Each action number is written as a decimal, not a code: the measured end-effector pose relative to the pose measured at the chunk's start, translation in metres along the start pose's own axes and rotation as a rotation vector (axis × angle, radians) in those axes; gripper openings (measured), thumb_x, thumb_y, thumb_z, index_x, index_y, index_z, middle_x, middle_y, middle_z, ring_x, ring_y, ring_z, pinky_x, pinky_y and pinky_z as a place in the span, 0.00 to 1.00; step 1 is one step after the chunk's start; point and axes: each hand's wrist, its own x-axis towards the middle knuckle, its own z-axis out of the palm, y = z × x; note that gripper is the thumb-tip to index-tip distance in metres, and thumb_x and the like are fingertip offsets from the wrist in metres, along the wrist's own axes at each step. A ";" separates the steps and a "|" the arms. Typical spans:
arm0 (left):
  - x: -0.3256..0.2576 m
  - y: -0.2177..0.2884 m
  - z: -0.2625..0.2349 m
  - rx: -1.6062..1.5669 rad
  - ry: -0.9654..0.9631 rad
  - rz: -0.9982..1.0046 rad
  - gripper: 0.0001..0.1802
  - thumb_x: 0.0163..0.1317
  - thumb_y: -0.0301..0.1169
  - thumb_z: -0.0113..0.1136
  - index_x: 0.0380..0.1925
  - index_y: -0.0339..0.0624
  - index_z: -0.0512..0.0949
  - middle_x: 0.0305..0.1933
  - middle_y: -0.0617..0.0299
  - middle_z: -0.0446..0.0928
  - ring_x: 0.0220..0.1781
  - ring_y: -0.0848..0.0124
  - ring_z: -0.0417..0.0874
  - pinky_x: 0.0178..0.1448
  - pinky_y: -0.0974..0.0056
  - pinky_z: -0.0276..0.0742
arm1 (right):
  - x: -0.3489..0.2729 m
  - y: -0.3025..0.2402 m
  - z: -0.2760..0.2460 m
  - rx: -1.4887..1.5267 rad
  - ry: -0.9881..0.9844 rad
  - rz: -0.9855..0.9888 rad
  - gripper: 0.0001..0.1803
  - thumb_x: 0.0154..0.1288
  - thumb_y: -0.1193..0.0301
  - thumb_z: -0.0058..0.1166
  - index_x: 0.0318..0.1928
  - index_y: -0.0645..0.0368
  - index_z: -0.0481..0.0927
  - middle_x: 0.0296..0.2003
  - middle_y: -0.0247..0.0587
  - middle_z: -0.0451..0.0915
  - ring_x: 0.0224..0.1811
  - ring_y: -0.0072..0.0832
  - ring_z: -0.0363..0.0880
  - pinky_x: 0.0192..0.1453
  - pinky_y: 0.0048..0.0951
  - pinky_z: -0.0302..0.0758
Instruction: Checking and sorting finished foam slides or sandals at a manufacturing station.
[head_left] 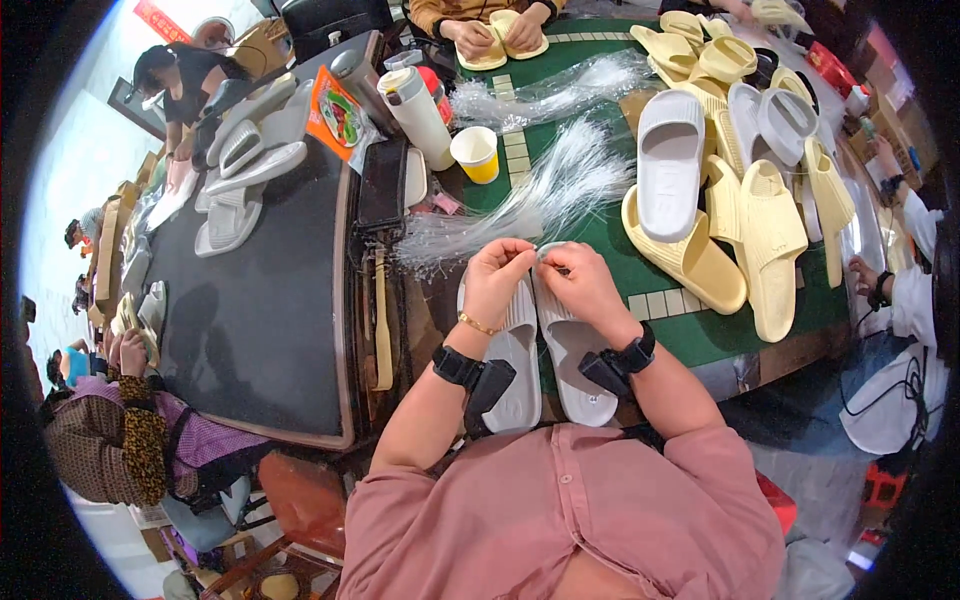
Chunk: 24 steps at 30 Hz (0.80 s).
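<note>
1. Left hand (pixel 495 272) and right hand (pixel 580 280) pinch a thin clear strand together over 2 grey slides (pixel 545 365) at the green table's (pixel 700 335) near edge.
2. Judging by this, the pair isn't tied yet; yellow slides (pixel 745 215) wait unpaired by the strand bundle (pixel 550 190).

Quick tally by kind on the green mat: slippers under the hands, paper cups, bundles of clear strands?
Pale grey slippers under the left hand and right hand: 2
Yellow paper cup: 1
Bundles of clear strands: 2
Total: 5
</note>
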 end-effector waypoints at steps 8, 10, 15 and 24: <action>-0.002 0.002 0.001 0.031 -0.030 -0.020 0.07 0.62 0.23 0.63 0.41 0.37 0.79 0.36 0.66 0.80 0.33 0.83 0.76 0.32 0.78 0.68 | 0.000 0.001 -0.002 -0.010 -0.001 -0.014 0.09 0.57 0.66 0.55 0.28 0.59 0.82 0.32 0.46 0.82 0.38 0.46 0.79 0.44 0.44 0.74; 0.001 -0.004 0.000 -0.006 -0.047 0.052 0.07 0.63 0.23 0.63 0.40 0.37 0.79 0.36 0.66 0.79 0.35 0.82 0.77 0.35 0.78 0.69 | -0.001 0.001 -0.001 -0.002 0.008 -0.019 0.09 0.57 0.67 0.55 0.28 0.59 0.82 0.32 0.46 0.82 0.38 0.46 0.79 0.45 0.44 0.75; 0.001 -0.003 -0.003 0.054 -0.052 0.022 0.07 0.62 0.24 0.62 0.40 0.37 0.79 0.35 0.67 0.79 0.33 0.82 0.76 0.34 0.78 0.68 | -0.001 0.000 -0.001 0.011 0.017 -0.018 0.09 0.56 0.67 0.55 0.28 0.59 0.82 0.32 0.46 0.82 0.38 0.45 0.79 0.45 0.44 0.75; -0.001 0.006 0.001 0.065 -0.047 -0.027 0.06 0.62 0.26 0.63 0.38 0.38 0.80 0.30 0.71 0.78 0.22 0.87 0.67 0.23 0.79 0.57 | -0.002 0.001 -0.002 0.002 -0.006 -0.007 0.09 0.56 0.67 0.55 0.29 0.59 0.82 0.32 0.46 0.82 0.39 0.45 0.79 0.45 0.44 0.75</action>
